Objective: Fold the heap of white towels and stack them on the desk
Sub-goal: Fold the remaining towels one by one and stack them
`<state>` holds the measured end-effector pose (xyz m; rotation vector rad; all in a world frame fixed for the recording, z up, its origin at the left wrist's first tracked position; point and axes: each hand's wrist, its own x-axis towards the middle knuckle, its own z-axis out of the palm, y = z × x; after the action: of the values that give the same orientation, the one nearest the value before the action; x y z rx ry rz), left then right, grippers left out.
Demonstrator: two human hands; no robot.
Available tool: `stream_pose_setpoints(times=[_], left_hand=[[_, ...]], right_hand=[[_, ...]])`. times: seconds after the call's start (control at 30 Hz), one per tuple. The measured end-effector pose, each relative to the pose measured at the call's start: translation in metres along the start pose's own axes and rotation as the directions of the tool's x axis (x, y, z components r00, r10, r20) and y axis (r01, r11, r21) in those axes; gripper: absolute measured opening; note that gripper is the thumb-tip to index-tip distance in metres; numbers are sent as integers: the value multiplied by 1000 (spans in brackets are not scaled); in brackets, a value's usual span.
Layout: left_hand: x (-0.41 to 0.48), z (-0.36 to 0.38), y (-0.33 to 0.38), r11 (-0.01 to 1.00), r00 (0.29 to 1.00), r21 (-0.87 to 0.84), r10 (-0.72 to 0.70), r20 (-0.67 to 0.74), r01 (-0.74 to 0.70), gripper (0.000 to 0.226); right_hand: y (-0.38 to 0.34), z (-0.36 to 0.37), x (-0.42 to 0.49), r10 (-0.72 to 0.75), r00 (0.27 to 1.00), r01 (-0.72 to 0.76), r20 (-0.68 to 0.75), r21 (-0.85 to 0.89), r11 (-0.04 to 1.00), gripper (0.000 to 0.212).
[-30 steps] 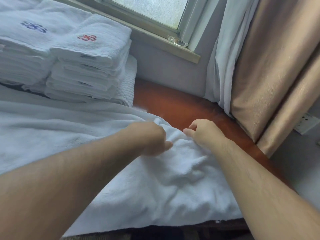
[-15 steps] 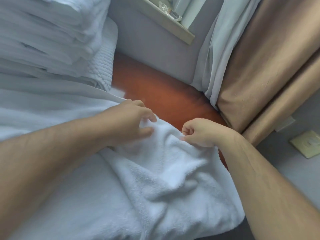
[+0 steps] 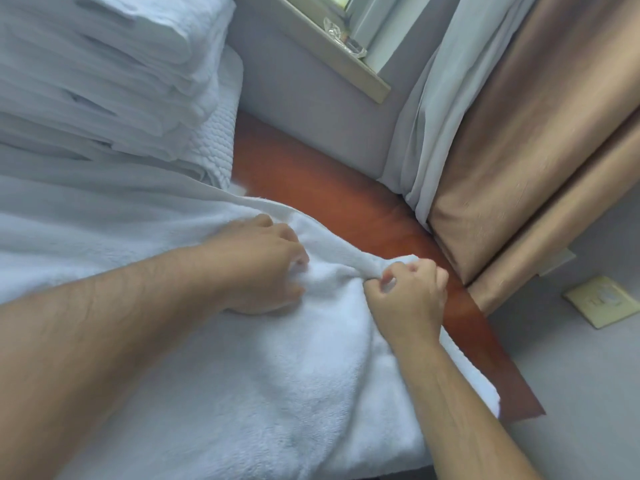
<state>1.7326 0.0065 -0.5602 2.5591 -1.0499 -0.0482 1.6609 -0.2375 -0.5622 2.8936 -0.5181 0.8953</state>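
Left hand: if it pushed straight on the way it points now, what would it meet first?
The left hand points toward the raised ridge of the white towel that the right hand pinches; it would meet that fold first, then probably the right hand, though depth is unclear.

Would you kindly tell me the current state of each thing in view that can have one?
towel: unfolded, spread over the desk, far edge bunched up.
left hand: fingers curled, gripping the towel.
right hand: pinches the towel's bunched edge.
folded towels: folded and stacked, far left.
desk: mostly covered; a bare strip shows by the wall.
curtain: hanging, gathered beside the window.
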Motion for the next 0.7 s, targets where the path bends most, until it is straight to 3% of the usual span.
stream_pose_setpoints(times=[0.07, 0.13, 0.2, 0.27, 0.3, 0.4, 0.47, 0.5, 0.53, 0.57, 0.6, 0.63, 0.67, 0.7], left_hand=[[0, -1, 1, 1000, 1000, 4, -17, 12, 17, 49], [0, -2, 2, 1000, 999, 10, -25, 28, 25, 52], [-1, -3, 2, 1000, 999, 12, -25, 45, 25, 53], [-1, -3, 1, 1000, 998, -1, -30, 58, 30, 52], [-2, -3, 1, 1000, 998, -6, -31, 59, 31, 51], [-1, -3, 1, 1000, 998, -15, -23, 56, 24, 50], [-1, -3, 0, 999, 999, -35, -20, 34, 21, 50], [-1, -3, 0, 998, 1000, -56, -19, 8, 19, 50], [0, -4, 1, 997, 1000, -83, -14, -28, 12, 49], [1, -5, 2, 994, 997, -108, -5, -74, -3, 48], [3, -6, 3, 992, 993, -123, 7, -122, -22, 47], [4, -7, 4, 991, 987, -127, 15, -159, -36, 45], [4, -8, 4, 992, 985, -120, 18, -173, -39, 44], [4, -7, 3, 995, 988, -100, 12, -153, -28, 45]], right_hand=[[4, -5, -1, -160, 987, 159, 22, 41, 986, 17], [3, -11, 8, -199, 962, 188, 189, 76, 979, 30], [2, -18, 25, -111, 942, 78, 317, 116, 990, 38], [6, -22, 48, -20, 904, -69, 427, 193, 979, 26], [7, -25, 57, -31, 862, -67, 506, 174, 983, 15], [3, -30, 75, -69, 678, 85, 732, 15, 996, 10], [-2, -31, 81, -63, 636, 153, 769, -46, 987, 8], [-5, -30, 83, -66, 698, 157, 713, -62, 986, 10], [-5, -29, 84, -56, 820, 108, 569, -59, 992, 13], [-8, -28, 83, -14, 940, 20, 340, -13, 1000, 14], [-9, -27, 81, 36, 994, -43, 103, 67, 997, 11], [-11, -25, 76, 77, 996, -69, -47, 143, 987, 9], [-12, -21, 72, 113, 991, -97, -76, 192, 977, 19], [-13, -15, 67, 149, 989, -146, 2, 209, 967, 32]])
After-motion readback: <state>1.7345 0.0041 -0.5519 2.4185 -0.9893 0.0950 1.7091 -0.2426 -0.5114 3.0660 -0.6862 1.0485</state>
